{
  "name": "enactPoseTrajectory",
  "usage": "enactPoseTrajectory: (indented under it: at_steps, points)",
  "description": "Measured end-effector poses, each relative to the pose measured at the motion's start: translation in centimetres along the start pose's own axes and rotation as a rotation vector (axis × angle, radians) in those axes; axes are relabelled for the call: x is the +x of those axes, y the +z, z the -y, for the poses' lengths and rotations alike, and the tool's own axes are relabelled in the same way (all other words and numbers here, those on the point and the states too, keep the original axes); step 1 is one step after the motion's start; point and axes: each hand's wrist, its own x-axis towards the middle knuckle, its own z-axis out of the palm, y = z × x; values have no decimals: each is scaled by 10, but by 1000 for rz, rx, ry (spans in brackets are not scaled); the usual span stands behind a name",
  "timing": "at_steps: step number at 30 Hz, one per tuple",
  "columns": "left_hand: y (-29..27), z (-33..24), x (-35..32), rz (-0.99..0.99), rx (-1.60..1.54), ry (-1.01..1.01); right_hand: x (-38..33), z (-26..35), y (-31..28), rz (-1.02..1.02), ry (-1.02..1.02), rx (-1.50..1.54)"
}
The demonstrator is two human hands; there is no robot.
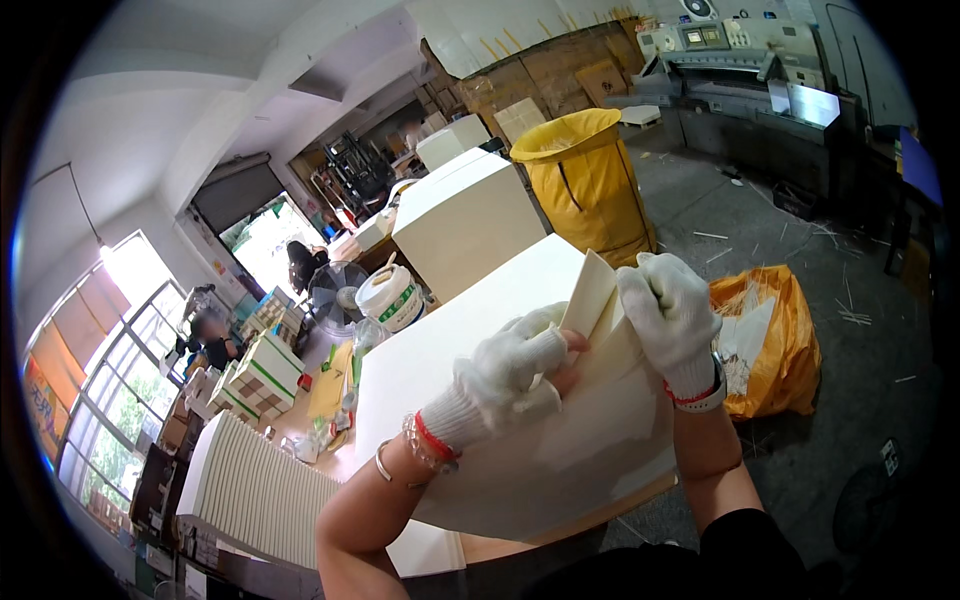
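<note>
Your right hand [672, 312], white-gloved, fingers curled closed and pinching the raised, bent edge of the large white paper [440, 340], which lies on the table [485, 549] directly before you. Your left hand [512, 368], likewise gloved, some fingertips bare, fingers bent against the same raised part; whether it pinches, cannot tell. Beyond the paper, one white bucket [388, 298] and one yellow bag [585, 185]; to your right, one orange bag [797, 345], open, holding scraps.

Leftmost person [219, 350], head [208, 325] blurred
</note>
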Motion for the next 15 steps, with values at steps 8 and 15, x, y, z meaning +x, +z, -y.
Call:
enactPoseTrajectory:
  at_steps: [8,15]
  points:
    - [4,-3,0,-98,-14,9,-2,4,-4,37,-114,-55]
    - [2,12,-8,-150,-95,113,1,15,6,-304,-328,-127]
